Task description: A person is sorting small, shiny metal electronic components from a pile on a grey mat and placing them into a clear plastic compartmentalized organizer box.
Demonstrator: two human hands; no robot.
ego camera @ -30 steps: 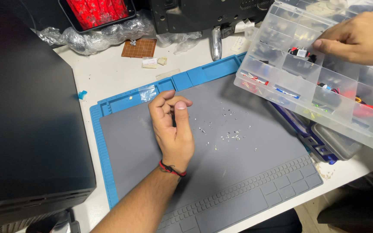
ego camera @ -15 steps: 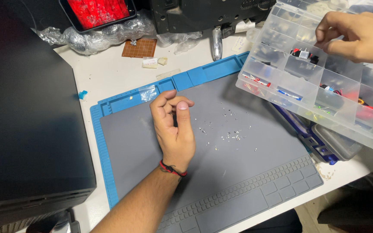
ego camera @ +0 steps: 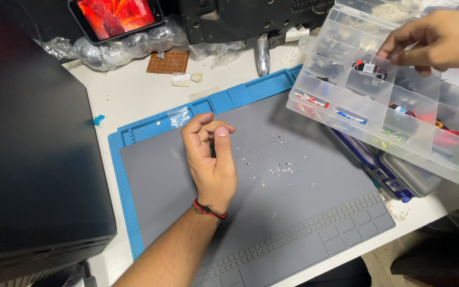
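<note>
My left hand [ego camera: 212, 159] rests on the grey work mat [ego camera: 293, 212], palm turned up and fingers curled in against the thumb. Nothing shows between the fingers. Several tiny metal bits [ego camera: 280, 167] lie scattered on the mat just right of that hand. My right hand [ego camera: 434, 40] hovers over a clear plastic compartment box [ego camera: 346, 114] at the upper right. Its loosely bent fingertips hang above a cell holding a small black and red part [ego camera: 366, 67]. I see nothing held in that hand.
The mat has a blue rim [ego camera: 128, 202] with trays along its far edge. A black case [ego camera: 33, 159] fills the left side. At the back lie a phone with a red screen [ego camera: 117, 17], crumpled plastic wrap [ego camera: 118, 45] and a small perforated board [ego camera: 168, 61]. A blue tool case [ego camera: 383, 175] sits under the box.
My right hand's fingers lifted and curled off the box half a second ago, and now reach down over the compartments again. My left hand has barely moved.
</note>
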